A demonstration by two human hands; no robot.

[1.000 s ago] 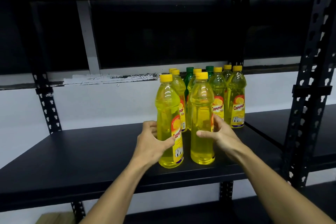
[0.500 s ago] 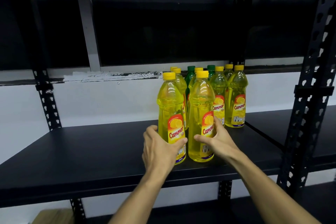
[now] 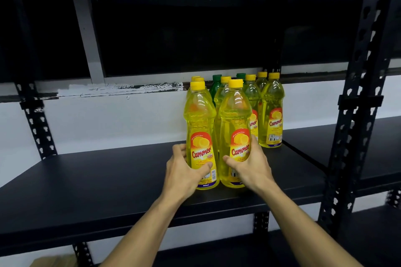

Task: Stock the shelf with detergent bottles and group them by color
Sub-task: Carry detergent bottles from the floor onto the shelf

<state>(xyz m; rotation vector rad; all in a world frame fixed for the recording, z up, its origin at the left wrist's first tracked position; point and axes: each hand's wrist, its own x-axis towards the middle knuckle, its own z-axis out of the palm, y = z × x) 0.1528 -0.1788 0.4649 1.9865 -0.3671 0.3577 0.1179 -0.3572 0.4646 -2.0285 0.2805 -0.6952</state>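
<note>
Two yellow bottles upright at the front of the black shelf (image 3: 86,180), touching side by side. Left hand (image 3: 184,171) wrapped around the left bottle (image 3: 200,134) from 9 o'clock; right hand (image 3: 251,169) wrapped around the right bottle (image 3: 235,134) from 3 o'clock. More yellow bottles (image 3: 272,112) and two green bottles (image 3: 216,84) clustered behind, toward 12 o'clock.

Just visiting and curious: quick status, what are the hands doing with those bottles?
Left hand grips front-left yellow bottle. Right hand grips front-right yellow bottle. Both upright on shelf. Green bottles behind.
</note>
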